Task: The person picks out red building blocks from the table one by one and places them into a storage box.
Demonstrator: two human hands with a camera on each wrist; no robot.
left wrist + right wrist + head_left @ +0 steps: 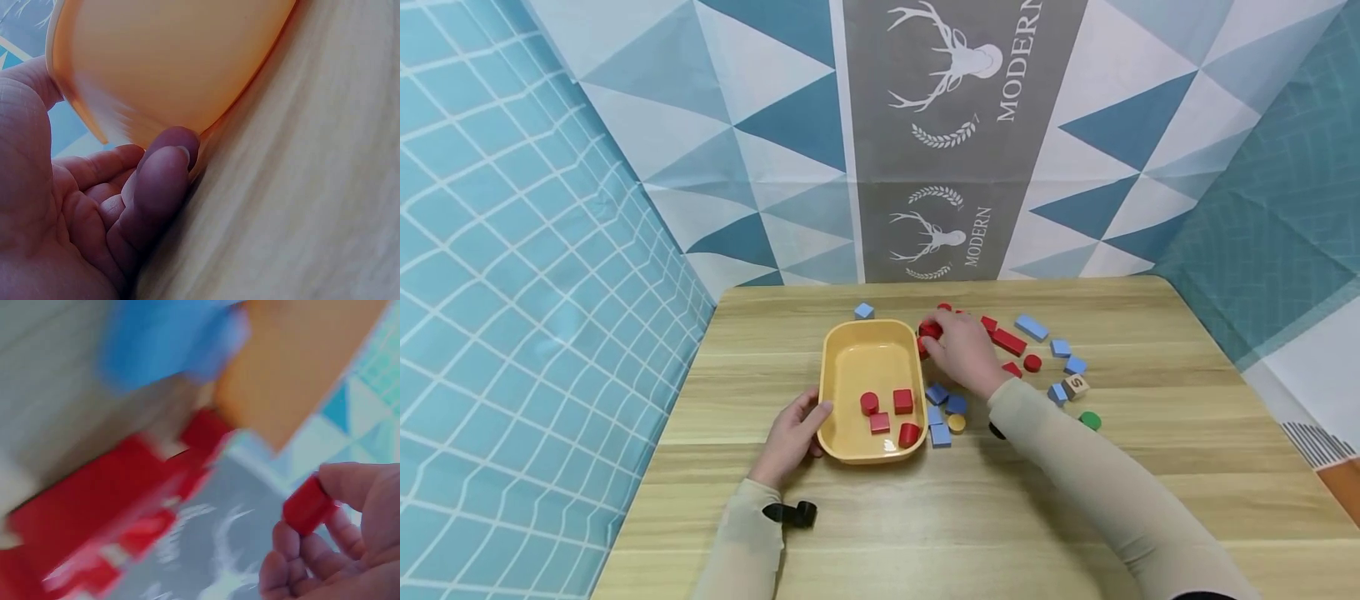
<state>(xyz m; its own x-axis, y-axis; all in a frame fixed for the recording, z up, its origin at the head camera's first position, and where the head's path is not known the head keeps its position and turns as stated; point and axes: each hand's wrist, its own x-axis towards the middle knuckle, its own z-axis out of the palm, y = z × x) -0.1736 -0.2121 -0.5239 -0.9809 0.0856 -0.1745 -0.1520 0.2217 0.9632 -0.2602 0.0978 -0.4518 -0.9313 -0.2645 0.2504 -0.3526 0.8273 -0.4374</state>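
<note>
Four red blocks [903, 402] in tray [861, 362], toward its front edge. Tray nearer tabletop [925, 525] back edge, left rim gripped in left hand [792, 429]. Pinched in right hand [962, 350] by tray's back-right corner: red cylinder [306, 505]. Readable: "S" on cube [1076, 386], "MODERN" twice on backdrop [865, 167].

A screened-in table corner; whether in a home or a studio, I cannot tell. Creased printed sheets surround the wood-grain table [865, 533]: a blue gridded sheet [512, 275] left, a deer-print sheet [925, 162] behind, a teal sheet [1285, 208] right.
</note>
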